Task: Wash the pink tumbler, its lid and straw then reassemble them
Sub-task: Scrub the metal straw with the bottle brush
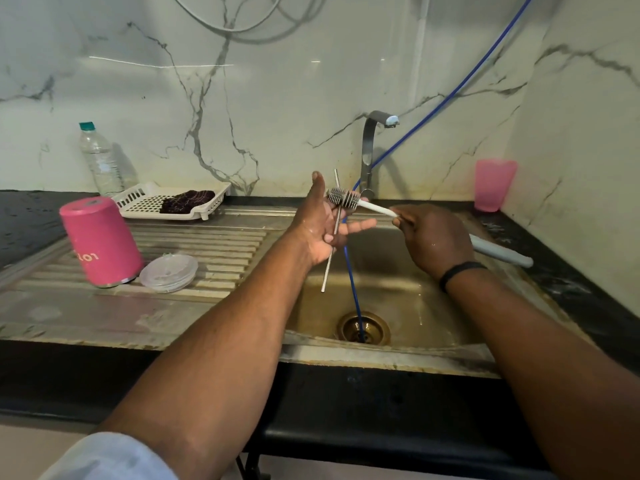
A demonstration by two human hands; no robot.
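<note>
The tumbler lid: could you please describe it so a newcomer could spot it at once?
Start at the steel sink and look to its ribbed draining board. Beside the upside-down pink tumbler, touching its rim, lies the lid. It is the only clear, round, flat disc there.

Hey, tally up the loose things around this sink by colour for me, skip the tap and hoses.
Pink: 2, tumbler and cup
Clear: 2, lid and bottle
White: 2, brush and tray
Silver: 1, straw
Dark: 1, cloth
Total: 8
</note>
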